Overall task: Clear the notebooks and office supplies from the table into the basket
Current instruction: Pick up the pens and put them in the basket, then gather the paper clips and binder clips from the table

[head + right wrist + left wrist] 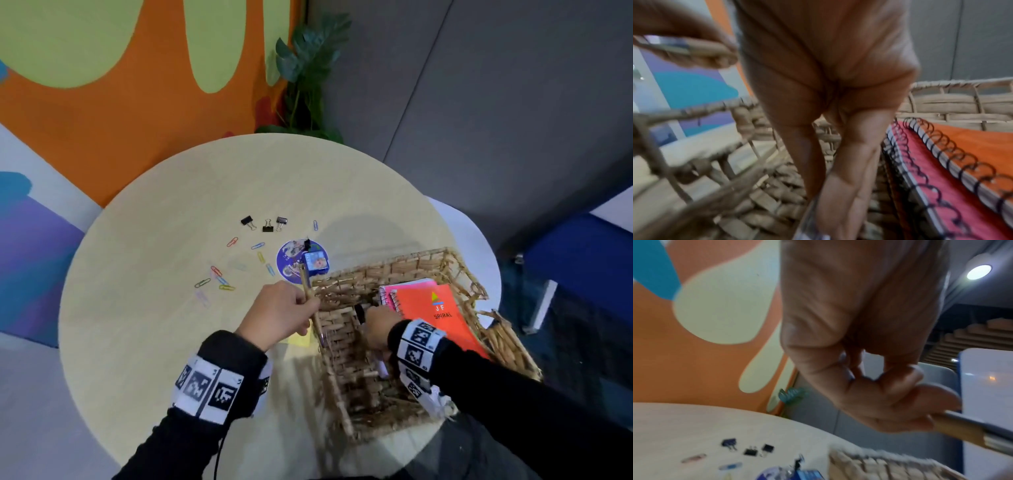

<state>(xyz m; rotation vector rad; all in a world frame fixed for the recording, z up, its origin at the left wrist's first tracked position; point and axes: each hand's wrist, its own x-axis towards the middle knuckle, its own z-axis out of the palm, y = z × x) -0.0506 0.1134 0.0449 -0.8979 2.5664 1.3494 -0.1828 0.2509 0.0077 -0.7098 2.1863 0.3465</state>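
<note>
We find the left grip (pixel 281 313) clenched round a tan pen (pixel 310 301), held just above the near-left rim of the basket (pixel 404 265); the left wrist view shows the fingers (pixel 890 404) curled round the pen's barrel. The right grip (pixel 376 327) sits inside the basket, grasping a dark-capped marker (pixel 359 312) whose pale end shows below the wrist. Two spiral notebooks lie in the basket's right half, the orange (pixel 442 313) upon the pink (pixel 406 286). The basket stands on the right part of the round surface (pixel 171 342). Still on the surface we note three black clips (pixel 267 224), scattered coloured paperclips (pixel 222 274), a round blue sticker (pixel 291 255) bearing a small blue box (pixel 317 262), and a yellow note (pixel 301 339) beneath the left grip.
</note>
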